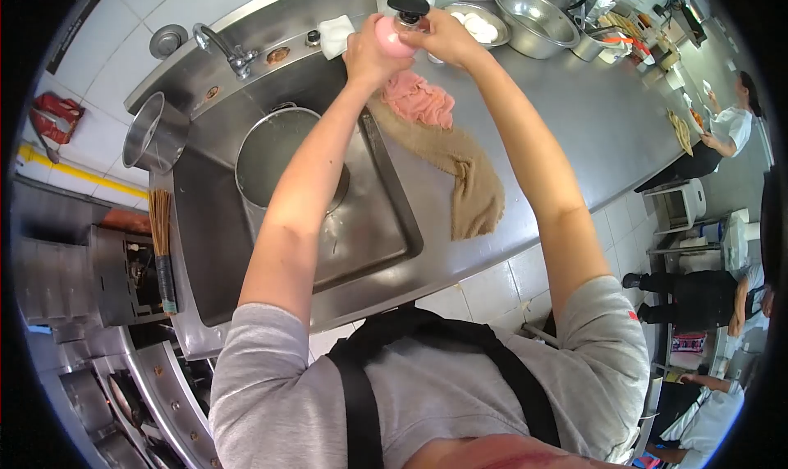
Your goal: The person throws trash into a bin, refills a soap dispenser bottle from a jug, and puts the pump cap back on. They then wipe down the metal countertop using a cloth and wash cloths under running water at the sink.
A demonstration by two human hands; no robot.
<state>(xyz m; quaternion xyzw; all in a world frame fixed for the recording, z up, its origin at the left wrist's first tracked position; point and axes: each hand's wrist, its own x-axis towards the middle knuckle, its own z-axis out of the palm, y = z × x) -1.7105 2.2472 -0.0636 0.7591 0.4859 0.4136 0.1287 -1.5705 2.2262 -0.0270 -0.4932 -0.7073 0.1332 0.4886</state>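
Pink container (394,41) with black top (408,8), held near the rear of the table (624,120), beside the sink (369,243); base contact not discernible. Grip: left hand (369,57) curled around the rounded body, right hand (447,39) pinching near the neck, just below the top. Possible faults: slippage, from damp fingers on a seemingly smooth surface; tilting, from uneven two-handed force; spillage onto the pink cloth (417,100) or into the nearby bowl (503,32), from a loose top.

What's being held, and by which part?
A pink container with a black top: the left hand grips its pink body, and the right hand seems to pinch the neck below the top.
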